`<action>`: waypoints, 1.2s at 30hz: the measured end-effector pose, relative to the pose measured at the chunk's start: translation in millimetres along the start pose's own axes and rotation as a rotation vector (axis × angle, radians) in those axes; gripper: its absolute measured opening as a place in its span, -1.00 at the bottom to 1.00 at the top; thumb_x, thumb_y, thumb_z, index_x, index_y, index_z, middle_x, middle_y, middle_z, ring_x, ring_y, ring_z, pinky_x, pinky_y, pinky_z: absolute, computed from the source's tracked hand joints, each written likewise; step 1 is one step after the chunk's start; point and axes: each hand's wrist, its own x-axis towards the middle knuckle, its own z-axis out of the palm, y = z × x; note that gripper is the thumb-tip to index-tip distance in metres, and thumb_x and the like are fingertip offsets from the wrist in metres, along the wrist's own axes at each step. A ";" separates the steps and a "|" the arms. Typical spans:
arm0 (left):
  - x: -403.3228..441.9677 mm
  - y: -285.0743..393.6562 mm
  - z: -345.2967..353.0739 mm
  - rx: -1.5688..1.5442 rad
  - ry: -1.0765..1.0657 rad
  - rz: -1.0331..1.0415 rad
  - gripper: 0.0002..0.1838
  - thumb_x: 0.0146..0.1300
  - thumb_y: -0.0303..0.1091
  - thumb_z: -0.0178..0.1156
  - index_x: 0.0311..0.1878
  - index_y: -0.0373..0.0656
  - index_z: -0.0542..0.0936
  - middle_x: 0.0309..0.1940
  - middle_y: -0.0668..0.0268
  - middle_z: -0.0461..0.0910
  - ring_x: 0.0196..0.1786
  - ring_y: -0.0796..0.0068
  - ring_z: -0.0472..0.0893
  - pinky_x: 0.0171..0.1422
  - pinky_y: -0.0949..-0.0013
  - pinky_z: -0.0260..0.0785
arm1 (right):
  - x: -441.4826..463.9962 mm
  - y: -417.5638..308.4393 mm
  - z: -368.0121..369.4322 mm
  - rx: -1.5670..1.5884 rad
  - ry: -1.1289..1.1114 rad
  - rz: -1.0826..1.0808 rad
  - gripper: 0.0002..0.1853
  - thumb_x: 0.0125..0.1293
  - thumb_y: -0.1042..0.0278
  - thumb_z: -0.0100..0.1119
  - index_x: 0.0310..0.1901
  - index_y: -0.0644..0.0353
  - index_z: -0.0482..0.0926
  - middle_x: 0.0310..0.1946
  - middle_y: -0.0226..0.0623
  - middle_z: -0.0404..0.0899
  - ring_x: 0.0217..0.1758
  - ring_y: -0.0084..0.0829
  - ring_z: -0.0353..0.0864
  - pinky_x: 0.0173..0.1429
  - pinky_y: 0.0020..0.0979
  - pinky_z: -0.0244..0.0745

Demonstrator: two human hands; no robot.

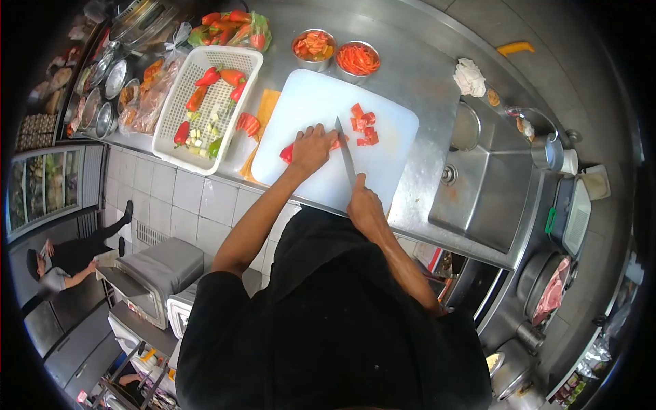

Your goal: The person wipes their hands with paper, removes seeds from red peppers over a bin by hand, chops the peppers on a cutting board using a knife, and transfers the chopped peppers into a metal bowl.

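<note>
On the white cutting board [307,92] my left hand [311,149] presses down on a red pepper [287,154], whose end shows at the left of the fingers. My right hand [365,203] grips a kitchen knife [346,150] by its handle. The blade points away from me, just right of my left fingertips, touching or very close to a red piece there. Several cut red pepper pieces [364,125] lie to the right of the blade. A sliced red pepper portion [248,124] sits off the board's left side, by an orange-yellow cloth [267,104].
A white perforated basket [158,140] with whole peppers and pale trimmings stands left. Behind the board are two metal bowls [337,72] of cut pepper and a bag of peppers [232,31]. A sink [482,198] lies right. Another person [68,263] stands far left.
</note>
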 end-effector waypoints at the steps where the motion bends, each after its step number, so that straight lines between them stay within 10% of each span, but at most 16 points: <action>1: 0.9 -1.6 1.1 0.011 0.015 0.007 -0.93 0.33 -0.29 0.11 -0.17 0.07 0.56 -0.27 0.27 0.50 -0.14 0.21 0.56 -0.08 0.04 0.34 | 4.3 2.5 3.4 0.019 -0.017 0.019 -0.63 0.17 0.65 0.00 0.00 0.46 0.17 -0.48 0.31 0.54 -0.31 0.33 0.57 -0.17 0.16 0.44; 36: -38.4 -28.1 -13.5 0.003 0.154 -0.005 -0.94 0.35 -0.27 0.14 -0.25 0.08 0.58 -0.39 0.42 0.55 -0.18 0.35 0.50 0.00 0.10 0.16 | 9.8 -16.3 11.7 -0.141 -0.053 -0.090 -0.70 0.19 0.66 -0.03 -0.04 0.40 0.22 -0.51 0.32 0.54 -0.36 0.34 0.57 -0.22 0.14 0.45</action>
